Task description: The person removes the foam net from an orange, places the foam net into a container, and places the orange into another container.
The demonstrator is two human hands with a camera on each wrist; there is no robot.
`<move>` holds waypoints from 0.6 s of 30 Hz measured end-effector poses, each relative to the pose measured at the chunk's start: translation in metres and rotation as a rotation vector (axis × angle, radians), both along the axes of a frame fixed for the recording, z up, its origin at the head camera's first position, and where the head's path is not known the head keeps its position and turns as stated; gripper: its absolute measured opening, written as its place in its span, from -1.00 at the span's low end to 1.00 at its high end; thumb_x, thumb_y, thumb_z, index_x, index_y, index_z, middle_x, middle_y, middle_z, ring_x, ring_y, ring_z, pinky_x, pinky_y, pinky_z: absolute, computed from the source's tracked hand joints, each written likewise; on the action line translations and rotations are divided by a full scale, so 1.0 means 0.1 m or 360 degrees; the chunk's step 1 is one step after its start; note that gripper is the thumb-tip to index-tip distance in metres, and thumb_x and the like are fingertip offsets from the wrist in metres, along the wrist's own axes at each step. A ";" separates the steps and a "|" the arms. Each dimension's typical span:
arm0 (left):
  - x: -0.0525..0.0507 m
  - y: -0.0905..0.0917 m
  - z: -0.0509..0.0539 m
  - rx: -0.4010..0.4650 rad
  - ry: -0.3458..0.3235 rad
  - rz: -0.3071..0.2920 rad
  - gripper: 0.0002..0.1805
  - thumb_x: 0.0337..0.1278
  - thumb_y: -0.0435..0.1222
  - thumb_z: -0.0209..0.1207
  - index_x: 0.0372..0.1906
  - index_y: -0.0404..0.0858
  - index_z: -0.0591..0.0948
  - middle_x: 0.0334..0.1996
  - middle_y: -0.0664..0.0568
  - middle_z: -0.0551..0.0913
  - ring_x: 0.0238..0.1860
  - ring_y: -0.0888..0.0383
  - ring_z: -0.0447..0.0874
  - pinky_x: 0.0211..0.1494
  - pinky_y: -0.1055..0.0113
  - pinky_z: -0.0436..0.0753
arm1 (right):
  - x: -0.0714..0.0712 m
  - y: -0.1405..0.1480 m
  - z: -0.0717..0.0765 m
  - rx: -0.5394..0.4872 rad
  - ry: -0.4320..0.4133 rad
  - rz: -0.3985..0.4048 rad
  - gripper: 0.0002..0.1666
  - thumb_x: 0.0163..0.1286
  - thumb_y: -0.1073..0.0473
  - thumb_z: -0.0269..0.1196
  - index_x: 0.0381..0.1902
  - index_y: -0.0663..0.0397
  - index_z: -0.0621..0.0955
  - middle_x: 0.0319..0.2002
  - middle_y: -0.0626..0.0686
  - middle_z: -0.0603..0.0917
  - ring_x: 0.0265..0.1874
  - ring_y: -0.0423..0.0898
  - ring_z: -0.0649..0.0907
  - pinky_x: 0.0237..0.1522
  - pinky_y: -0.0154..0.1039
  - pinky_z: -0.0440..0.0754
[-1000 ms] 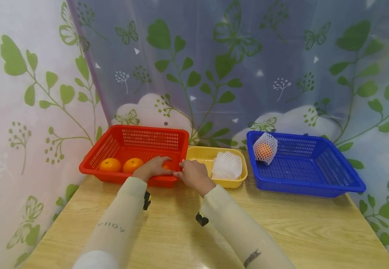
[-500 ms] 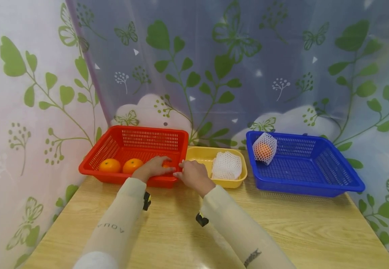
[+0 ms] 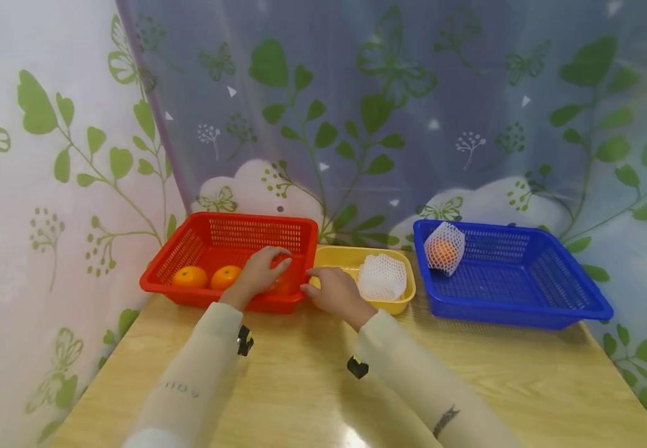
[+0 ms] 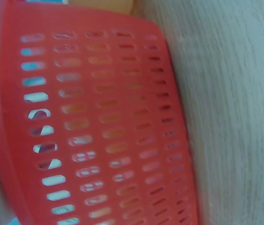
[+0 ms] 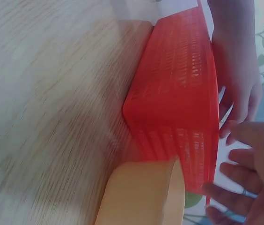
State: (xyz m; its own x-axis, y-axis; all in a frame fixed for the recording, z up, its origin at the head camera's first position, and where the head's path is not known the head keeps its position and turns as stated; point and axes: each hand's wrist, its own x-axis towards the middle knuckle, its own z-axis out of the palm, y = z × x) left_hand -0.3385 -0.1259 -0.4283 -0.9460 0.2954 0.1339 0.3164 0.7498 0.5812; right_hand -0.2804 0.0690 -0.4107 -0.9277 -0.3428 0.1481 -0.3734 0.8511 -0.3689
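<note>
My left hand (image 3: pixel 257 275) hovers over the right end of the red basket (image 3: pixel 158 290), its thumb and fingers apart and nothing seen between them. Two oranges (image 3: pixel 190 277) lie at the basket's front left; a blurred orange patch below the left hand is partly hidden by it. By the basket's right rim is my right hand (image 3: pixel 336 292), above the left part of the yellow basket (image 3: pixel 407 292). The right wrist view shows its fingers (image 5: pixel 244 176) loosely spread and holding nothing. White foam netting (image 3: pixel 382 277) sits in the yellow basket.
At the right stands a blue basket (image 3: pixel 519 316), with a round orange fruit in a white foam net (image 3: pixel 444 250) in its left back corner. All three baskets rest on a wooden table (image 3: pixel 301 386). A leaf-patterned curtain (image 3: pixel 323 106) hangs behind.
The hands have drawn apart: the left has lifted slightly with its thumb spreading from the fingers, and the right has moved a little rightward. The head view has shifted slightly.
</note>
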 end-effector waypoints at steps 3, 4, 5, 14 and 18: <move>0.06 0.07 0.03 0.0057 0.0045 -0.0028 -0.65 0.37 -0.15 0.12 0.14 -0.21 0.56 0.17 -0.12 0.52 0.20 -0.11 0.45 0.31 -0.07 0.39 | 0.04 0.15 -0.03 -0.0108 0.0018 0.0057 -0.51 0.35 -0.04 0.28 0.15 0.09 0.61 0.10 0.06 0.66 0.07 0.02 0.63 0.13 -0.03 0.55; 0.09 0.09 0.04 0.0069 0.0063 -0.0041 -0.66 0.37 -0.16 0.12 0.14 -0.21 0.56 0.17 -0.12 0.52 0.20 -0.11 0.45 0.31 -0.07 0.39 | 0.06 0.20 -0.03 -0.0114 0.0036 0.0086 -0.51 0.35 -0.03 0.28 0.15 0.09 0.61 0.10 0.07 0.66 0.08 0.03 0.62 0.14 -0.03 0.55; 0.12 0.13 0.05 0.0078 0.0073 -0.0051 -0.66 0.36 -0.16 0.13 0.14 -0.20 0.56 0.17 -0.11 0.52 0.20 -0.10 0.45 0.32 -0.06 0.39 | 0.09 0.26 -0.04 -0.0109 0.0055 0.0118 -0.51 0.34 -0.03 0.29 0.14 0.10 0.61 0.09 0.07 0.66 0.08 0.03 0.62 0.14 -0.03 0.54; 0.35 0.53 0.21 -0.0002 0.0287 -0.0249 -0.55 0.30 -0.15 0.18 0.23 -0.18 0.51 0.25 -0.12 0.44 0.28 -0.11 0.36 0.36 -0.08 0.33 | 0.38 0.87 0.05 -0.0150 0.0247 0.0219 -0.49 0.34 -0.02 0.30 0.14 0.15 0.57 0.07 0.12 0.65 0.00 0.05 0.65 0.04 0.01 0.60; 0.41 0.78 0.31 -0.0025 0.0407 -0.0327 -0.45 0.26 -0.10 0.21 0.31 -0.15 0.45 0.34 -0.17 0.35 0.37 -0.15 0.23 0.38 -0.17 0.24 | 0.45 1.18 0.08 -0.0183 0.0236 0.0155 -0.36 0.36 -0.04 0.27 0.29 0.16 0.44 0.17 0.19 0.56 0.01 0.11 0.63 0.00 0.07 0.61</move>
